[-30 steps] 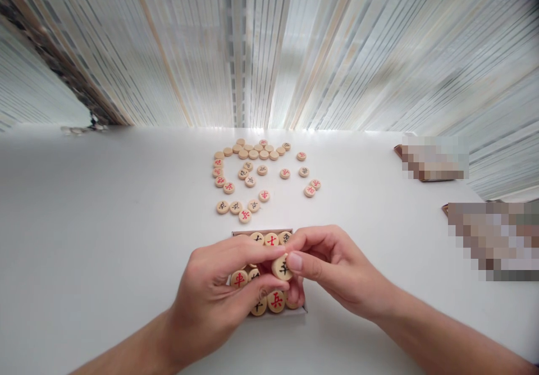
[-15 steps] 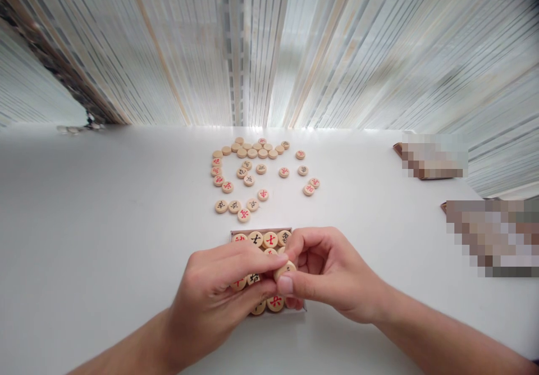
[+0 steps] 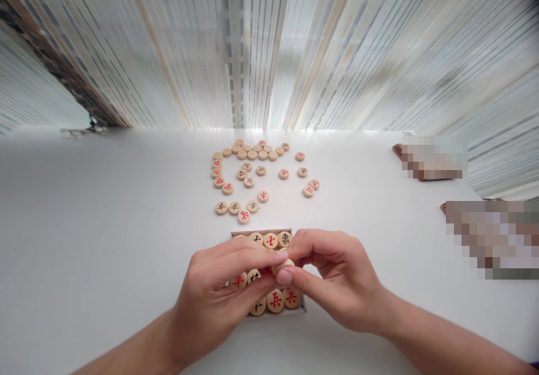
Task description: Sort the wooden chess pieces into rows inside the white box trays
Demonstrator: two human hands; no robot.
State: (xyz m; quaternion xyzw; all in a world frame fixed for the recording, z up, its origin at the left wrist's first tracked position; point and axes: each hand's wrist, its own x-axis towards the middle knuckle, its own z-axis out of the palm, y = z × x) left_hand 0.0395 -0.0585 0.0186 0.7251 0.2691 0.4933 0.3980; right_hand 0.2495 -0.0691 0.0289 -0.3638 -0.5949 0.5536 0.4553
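Note:
Fingertips of my left hand (image 3: pixel 227 277) and my right hand (image 3: pixel 332 277) meet over an open box (image 3: pixel 304 303). Between them they pinch a round wooden Chinese chess piece (image 3: pixel 283 266), tilted so that its mark does not show. Inside the box lie several chess pieces in rows, face up, with red or black characters. A red-marked piece (image 3: pixel 275 300) and another red one (image 3: pixel 291 296) show at the near side, and a black-marked piece (image 3: pixel 284 239) sits in the far right corner. My left hand covers part of the box.
Beyond the box, several loose chess pieces (image 3: pixel 243 216) lie scattered on the white table (image 3: pixel 126 223), some face down. Striped curtains (image 3: pixel 202 49) hang behind the table. Two blurred-out, brown-edged objects (image 3: pixel 415 167) stand at the right.
The pinched piece has tipped, so its black mark no longer shows. My right-hand fingers have lifted off the near right corner, uncovering a red-marked piece there.

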